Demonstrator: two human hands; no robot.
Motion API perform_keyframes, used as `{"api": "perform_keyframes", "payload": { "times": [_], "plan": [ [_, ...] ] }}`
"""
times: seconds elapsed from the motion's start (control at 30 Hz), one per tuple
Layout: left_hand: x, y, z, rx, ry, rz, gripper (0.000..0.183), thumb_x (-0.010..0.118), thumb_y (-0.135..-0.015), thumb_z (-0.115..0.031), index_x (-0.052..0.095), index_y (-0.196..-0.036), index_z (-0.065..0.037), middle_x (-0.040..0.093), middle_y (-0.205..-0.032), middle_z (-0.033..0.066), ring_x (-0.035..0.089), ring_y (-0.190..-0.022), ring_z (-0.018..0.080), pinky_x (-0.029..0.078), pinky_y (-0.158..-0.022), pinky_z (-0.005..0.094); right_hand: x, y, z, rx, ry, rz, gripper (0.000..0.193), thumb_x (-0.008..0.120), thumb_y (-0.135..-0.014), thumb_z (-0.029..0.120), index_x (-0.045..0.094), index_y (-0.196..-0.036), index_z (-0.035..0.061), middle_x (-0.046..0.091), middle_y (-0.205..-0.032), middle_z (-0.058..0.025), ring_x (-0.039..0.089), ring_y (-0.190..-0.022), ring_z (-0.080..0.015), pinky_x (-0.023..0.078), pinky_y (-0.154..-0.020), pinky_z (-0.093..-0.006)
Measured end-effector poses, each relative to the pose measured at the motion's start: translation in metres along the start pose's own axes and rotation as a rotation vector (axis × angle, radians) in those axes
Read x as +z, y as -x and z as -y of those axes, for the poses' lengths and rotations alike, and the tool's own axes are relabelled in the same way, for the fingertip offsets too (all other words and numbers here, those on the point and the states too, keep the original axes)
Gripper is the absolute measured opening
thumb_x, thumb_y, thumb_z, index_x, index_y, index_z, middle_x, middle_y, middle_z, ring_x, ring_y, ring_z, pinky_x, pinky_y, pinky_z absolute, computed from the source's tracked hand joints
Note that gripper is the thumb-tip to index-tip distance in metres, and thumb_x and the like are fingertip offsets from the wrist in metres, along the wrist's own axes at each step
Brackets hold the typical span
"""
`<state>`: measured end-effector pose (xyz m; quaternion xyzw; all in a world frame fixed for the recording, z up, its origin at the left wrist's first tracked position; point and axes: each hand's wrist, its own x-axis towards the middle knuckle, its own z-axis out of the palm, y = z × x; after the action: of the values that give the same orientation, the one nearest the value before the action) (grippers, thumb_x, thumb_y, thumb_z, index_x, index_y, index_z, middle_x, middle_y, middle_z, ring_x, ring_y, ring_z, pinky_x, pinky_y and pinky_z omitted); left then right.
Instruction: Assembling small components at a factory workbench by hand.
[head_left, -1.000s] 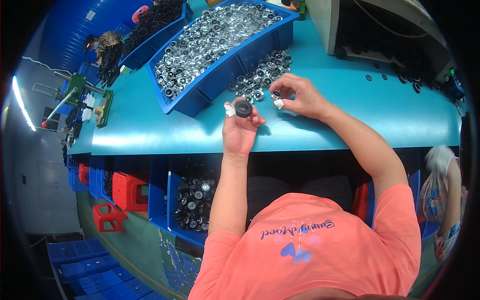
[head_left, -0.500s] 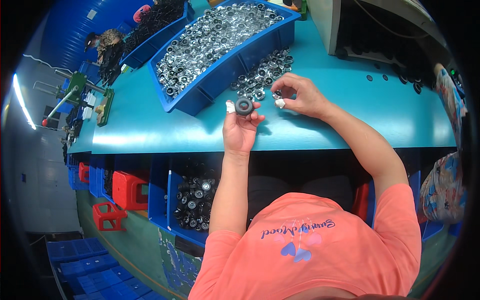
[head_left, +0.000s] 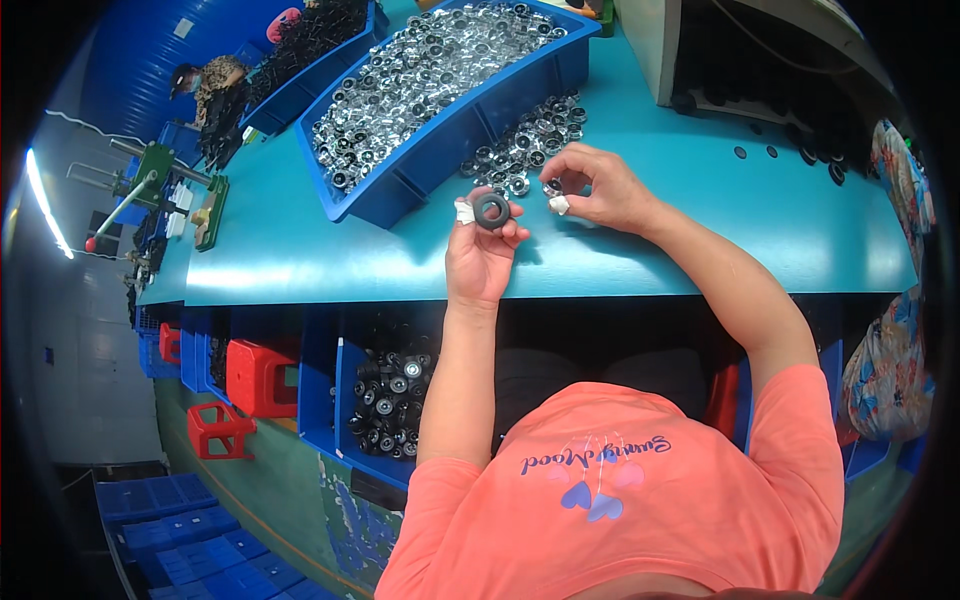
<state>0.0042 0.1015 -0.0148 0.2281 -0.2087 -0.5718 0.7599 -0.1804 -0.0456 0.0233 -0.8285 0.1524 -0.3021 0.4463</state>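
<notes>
My left hand (head_left: 474,268) is raised over the front of the table, palm up, with its thumb and fingers closed round a black rubber ring (head_left: 491,225) like a small tyre. White tape wraps that thumb. Just to the right, my right hand (head_left: 612,196) pinches a small shiny wheel hub (head_left: 552,187) between thumb and fingertips, partly hidden by them. White tape covers the right thumb as well. The hub and the ring are apart. Behind both hands lies a loose pile of silvery hubs (head_left: 538,140).
A long blue bin (head_left: 440,160) full of shiny hubs stands on the teal table (head_left: 340,270). Dark rings lie at the right, near a pale housing (head_left: 648,50). Below the table edge at left, a blue box holds finished-looking black wheels (head_left: 385,406). A green hand press (head_left: 155,175) stands at far left.
The black ring has tilted in my left hand, so its hole now shows wider open. My right hand has barely moved and keeps the hub pinched.
</notes>
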Motion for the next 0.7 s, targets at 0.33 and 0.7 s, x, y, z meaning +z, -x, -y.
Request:
{"api": "perform_keyframes", "payload": {
  "times": [0.33,0.7],
  "plan": [
    [0.0021,0.0005,0.0008,0.003,-0.005,-0.009,0.039,0.041,-0.111,-0.038,0.059,-0.129,-0.008,0.064,-0.105,0.0181,0.06,-0.081,0.0179,0.054,-0.08,0.0371,-0.0013,0.0006,0.0024,-0.005,0.019,-0.008,0.029,0.08,-0.079,0.006,0.069,-0.106,0.007,0.062,-0.096,-0.0019,0.064,-0.081,-0.0107,0.053,-0.074,-0.0273],
    [0.002,0.0009,0.0004,0.001,-0.003,-0.003,0.04,0.037,-0.112,-0.037,0.055,-0.134,-0.009,0.065,-0.107,0.0188,0.059,-0.082,0.0174,0.052,-0.08,0.0371,-0.001,0.001,0.0023,0.019,-0.003,-0.015,0.031,0.08,-0.076,0.006,0.07,-0.105,0.0066,0.064,-0.098,-0.0032,0.065,-0.081,-0.0133,0.055,-0.076,-0.0297]
  ]
}}
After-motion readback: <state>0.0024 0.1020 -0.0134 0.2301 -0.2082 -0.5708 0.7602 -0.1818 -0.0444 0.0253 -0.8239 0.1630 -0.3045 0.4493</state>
